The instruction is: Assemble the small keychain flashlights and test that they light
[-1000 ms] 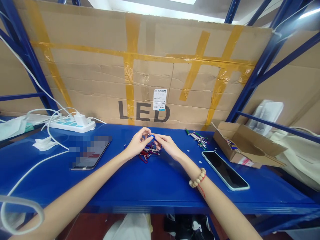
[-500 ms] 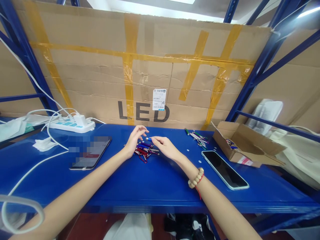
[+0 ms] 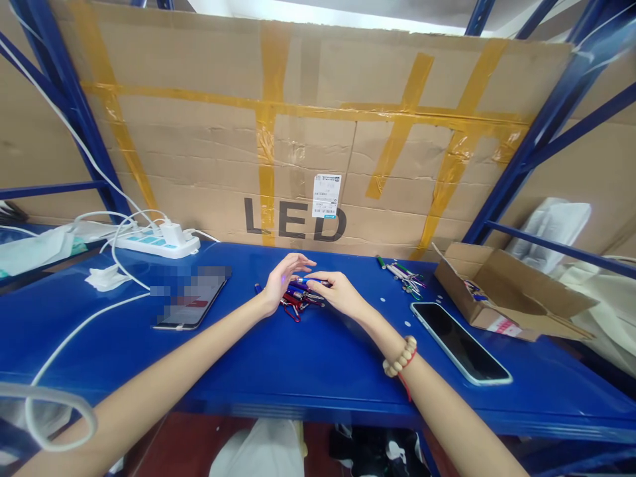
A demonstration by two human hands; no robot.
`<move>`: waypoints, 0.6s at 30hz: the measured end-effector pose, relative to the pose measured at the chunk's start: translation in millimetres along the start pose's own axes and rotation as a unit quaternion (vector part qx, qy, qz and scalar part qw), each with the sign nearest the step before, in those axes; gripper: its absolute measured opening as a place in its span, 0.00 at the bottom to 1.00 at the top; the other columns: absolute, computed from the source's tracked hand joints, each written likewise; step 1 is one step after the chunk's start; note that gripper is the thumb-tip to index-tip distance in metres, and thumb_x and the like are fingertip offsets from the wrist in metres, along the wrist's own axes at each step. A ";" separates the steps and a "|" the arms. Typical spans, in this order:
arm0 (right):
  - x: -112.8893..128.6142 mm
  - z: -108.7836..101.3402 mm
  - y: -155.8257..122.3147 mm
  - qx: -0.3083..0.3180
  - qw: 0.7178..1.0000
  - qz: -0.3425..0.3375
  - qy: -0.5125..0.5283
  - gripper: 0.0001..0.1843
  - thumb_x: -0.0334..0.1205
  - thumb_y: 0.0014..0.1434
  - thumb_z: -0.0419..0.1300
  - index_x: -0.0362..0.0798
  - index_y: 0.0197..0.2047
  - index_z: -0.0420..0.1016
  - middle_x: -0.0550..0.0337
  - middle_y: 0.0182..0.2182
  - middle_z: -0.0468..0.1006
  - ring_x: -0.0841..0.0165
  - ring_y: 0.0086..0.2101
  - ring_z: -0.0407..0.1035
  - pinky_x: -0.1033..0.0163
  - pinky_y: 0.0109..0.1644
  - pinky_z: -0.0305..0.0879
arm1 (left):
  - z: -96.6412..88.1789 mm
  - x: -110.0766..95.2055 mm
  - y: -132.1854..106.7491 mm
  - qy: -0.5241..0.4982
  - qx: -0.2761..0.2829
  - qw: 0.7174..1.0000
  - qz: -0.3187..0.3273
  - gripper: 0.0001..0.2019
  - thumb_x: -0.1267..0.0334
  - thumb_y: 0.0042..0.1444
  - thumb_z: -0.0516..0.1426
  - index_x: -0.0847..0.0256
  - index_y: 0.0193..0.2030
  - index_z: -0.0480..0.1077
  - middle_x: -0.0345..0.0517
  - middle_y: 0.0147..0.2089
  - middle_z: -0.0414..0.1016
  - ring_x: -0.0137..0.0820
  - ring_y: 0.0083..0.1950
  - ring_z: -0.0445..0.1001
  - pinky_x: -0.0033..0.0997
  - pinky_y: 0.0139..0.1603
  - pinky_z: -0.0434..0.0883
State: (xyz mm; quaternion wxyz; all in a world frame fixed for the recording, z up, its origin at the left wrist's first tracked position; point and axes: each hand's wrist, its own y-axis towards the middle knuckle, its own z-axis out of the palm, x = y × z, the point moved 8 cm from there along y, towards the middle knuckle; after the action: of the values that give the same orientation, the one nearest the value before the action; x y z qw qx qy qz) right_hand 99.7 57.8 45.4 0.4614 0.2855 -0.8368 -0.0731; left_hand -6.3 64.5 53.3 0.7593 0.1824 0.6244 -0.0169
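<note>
On the blue shelf (image 3: 308, 358) lies a small heap of red and blue keychain lights (image 3: 298, 303). My right hand (image 3: 338, 291) pinches one small blue keychain light (image 3: 314, 281) and points it at my left palm. My left hand (image 3: 284, 279) is held open just above the heap, fingers stretched out, with a faint purple glow on the palm. A bead bracelet (image 3: 401, 356) sits on my right wrist.
A phone (image 3: 460, 342) lies at the right, and another phone (image 3: 191, 306) at the left. An open cardboard box (image 3: 501, 295) stands at the far right, with several more lights (image 3: 403, 275) beside it. A white power strip (image 3: 159, 242) and cables are back left. A taped LED carton (image 3: 298, 132) forms the back wall.
My left hand let go of the light and opened flat. My right hand kept the blue light and turned it toward the left palm. The view shifted slightly left.
</note>
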 end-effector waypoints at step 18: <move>-4.9 3.0 -0.8 0.012 1.000 0.019 -0.014 0.18 0.51 0.56 0.56 0.52 0.45 0.77 0.61 0.40 0.79 0.65 0.38 0.72 0.63 0.42 0.67 | -2.4 1.0 -0.4 -0.049 -0.008 0.999 -0.009 0.12 0.54 0.50 0.48 0.60 0.34 0.65 0.48 0.42 0.76 0.39 0.45 0.70 0.36 0.45 0.63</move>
State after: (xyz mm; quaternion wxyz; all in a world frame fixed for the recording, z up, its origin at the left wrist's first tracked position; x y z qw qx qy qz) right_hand 99.6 59.4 39.8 0.4479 0.2739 -0.8491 -0.0585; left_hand -8.4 65.1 51.9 0.7905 0.1696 0.5879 -0.0273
